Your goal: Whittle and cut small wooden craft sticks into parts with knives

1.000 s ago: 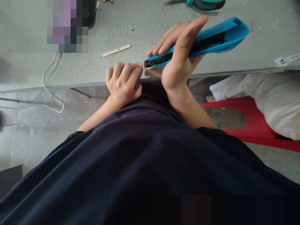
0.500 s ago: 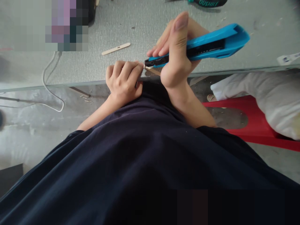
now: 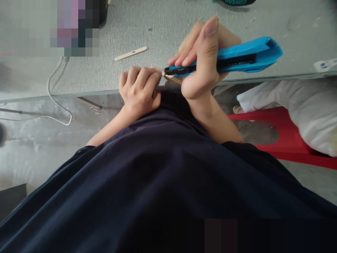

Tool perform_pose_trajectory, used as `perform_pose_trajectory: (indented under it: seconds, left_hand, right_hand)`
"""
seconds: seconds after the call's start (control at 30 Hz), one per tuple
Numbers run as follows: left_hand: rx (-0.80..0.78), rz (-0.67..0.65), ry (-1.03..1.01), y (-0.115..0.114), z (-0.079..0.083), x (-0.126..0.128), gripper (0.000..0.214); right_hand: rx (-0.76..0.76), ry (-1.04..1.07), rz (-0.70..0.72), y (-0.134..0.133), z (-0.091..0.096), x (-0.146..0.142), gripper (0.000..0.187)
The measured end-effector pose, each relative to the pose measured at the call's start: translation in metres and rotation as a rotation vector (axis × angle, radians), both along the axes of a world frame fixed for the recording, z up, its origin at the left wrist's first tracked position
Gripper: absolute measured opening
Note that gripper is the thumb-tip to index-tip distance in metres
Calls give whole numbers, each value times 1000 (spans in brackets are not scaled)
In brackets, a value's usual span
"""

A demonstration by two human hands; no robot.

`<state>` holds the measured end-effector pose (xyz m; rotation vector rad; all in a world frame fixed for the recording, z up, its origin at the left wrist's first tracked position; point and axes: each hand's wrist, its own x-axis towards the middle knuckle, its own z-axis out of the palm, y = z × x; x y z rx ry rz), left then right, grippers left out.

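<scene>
My right hand (image 3: pixel 206 58) is closed around a blue-and-black utility knife (image 3: pixel 242 61), thumb raised along its side. The knife's black nose points left, right beside the fingertips of my left hand (image 3: pixel 139 82). With curled fingers, my left hand grips the end of a thin wooden craft stick (image 3: pixel 173 79) at the table edge. Part of that stick is hidden under the fingers. The knife tip is at the stick, but whether the blade touches it I cannot tell. Another craft stick (image 3: pixel 131 53) with a dark mark at its middle lies beyond my left hand.
The grey textured table (image 3: pixel 131 31) ends just in front of my body. A dark tool handle (image 3: pixel 238 1) lies at the far edge of view. A white cable (image 3: pixel 50 82) hangs off the left. On the right stand a red stool (image 3: pixel 285 131) and a person's light-clothed leg (image 3: pixel 295 105).
My right hand and the knife have shifted slightly right and toward me, the nose drawing back a little from my left fingertips. My left hand has barely moved.
</scene>
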<state>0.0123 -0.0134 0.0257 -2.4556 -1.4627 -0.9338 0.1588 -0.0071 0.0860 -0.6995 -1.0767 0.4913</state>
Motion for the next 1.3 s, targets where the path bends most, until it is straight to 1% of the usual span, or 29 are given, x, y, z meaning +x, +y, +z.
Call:
perform_pose_trajectory:
  seconds: [0.13,0.27,0.37,0.5,0.6,0.67,0.8,0.9,1.0,1.17,1.3]
  left_hand:
    - [4,-1,14,0,1,0,40]
    - [-16,2,-2,-1,2,0,41]
    - [-41,-8,-15,-1,2,-1,40]
    - [-68,-15,-14,0,1,-2,39]
    - [-46,-9,8,0,1,-3,40]
    - [-41,-8,16,0,2,-2,40]
    - [-106,8,35,0,6,-1,41]
    - [-151,19,39,0,7,0,40]
    - [-95,13,36,-1,6,-1,40]
    - [17,-10,9,-2,1,-2,39]
    - [43,-9,7,-1,0,-2,38]
  right_hand:
    - [-7,17,-15,-2,2,-2,73]
    - [-55,24,-29,-3,7,-3,74]
    - [-16,50,7,-3,8,-4,72]
    - [73,171,88,-2,7,-4,69]
    - [93,180,74,0,6,-4,71]
    - [80,163,65,1,6,-5,72]
    - [87,196,20,1,7,-5,69]
    - [109,272,8,0,11,-5,63]
    - [129,356,22,1,13,-7,59]
    - [86,282,12,8,7,-8,63]
    - [91,261,19,10,4,-6,55]
